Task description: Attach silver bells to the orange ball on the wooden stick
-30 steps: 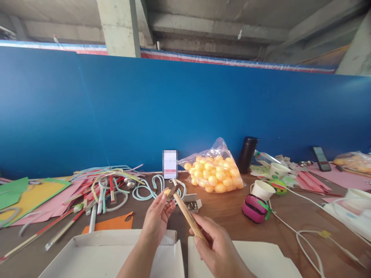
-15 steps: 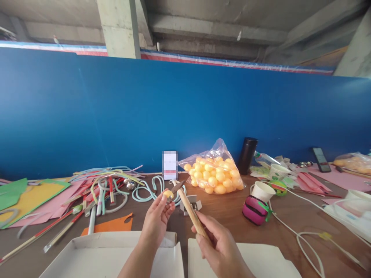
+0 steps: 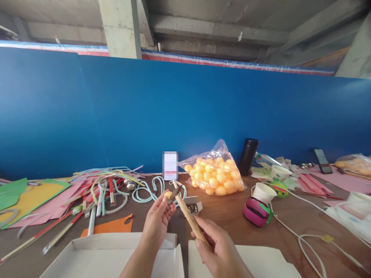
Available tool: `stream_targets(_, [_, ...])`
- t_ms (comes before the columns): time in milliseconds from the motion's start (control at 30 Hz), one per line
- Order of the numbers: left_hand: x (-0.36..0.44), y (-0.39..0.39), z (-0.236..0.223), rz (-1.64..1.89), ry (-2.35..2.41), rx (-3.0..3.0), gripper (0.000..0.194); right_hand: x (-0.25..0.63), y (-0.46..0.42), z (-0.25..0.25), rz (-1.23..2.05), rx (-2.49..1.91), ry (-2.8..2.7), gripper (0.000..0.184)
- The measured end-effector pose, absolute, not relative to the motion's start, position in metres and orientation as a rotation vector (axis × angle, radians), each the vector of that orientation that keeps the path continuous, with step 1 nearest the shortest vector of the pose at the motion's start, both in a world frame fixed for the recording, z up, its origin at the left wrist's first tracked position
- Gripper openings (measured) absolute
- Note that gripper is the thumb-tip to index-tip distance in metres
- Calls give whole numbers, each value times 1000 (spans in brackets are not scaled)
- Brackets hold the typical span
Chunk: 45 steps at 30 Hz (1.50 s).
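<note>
1. In the head view, our left hand pinches a partly hidden yellow ball.
2. Our right hand clasps a hammer; whether its head touches the ball, we cannot tell.
3. The hammer partly hides a small box.

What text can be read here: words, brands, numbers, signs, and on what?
None legible.
Upright screen at the back: pixelated, unreadable; only a reddish band shows.
Phone at the right: too small to read.
Cup with green print: blurred, can't tell if it's lettering.
Hammer, yellow ball, black bottle: no lettering I can make out.
</note>
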<state>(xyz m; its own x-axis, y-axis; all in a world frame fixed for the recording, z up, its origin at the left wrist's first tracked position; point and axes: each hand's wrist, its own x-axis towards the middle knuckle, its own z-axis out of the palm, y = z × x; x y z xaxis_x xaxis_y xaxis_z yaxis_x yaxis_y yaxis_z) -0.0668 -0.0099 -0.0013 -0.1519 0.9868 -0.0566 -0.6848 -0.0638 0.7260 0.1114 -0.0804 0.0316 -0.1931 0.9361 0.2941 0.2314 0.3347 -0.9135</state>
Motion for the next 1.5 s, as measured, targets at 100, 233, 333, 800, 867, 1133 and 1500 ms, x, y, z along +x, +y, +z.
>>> stream_targets(100, [-67,-11,0,1601,736,544,39,111,-80,31,927,-1074,-1646,42])
stream_targets(233, [-66,-11,1,1583,743,550,41,112,-80,28,1014,-1112,-1584,47])
stream_targets(333, [-66,-10,0,1589,735,544,41,111,-81,27,1036,-1125,-1613,46])
stream_targets(800, [-66,-8,-2,1618,722,539,35,111,-82,27,971,-1121,-1622,45])
stream_targets(867, [-67,-9,-2,1615,727,545,36,112,-82,27,948,-1122,-1589,45])
stream_targets(1133, [-67,-11,-1,1623,736,558,37,112,-84,29,965,-1089,-1625,45])
stream_targets(1500, [-66,-10,-1,1621,736,550,36,110,-83,29,873,-1063,-1683,43])
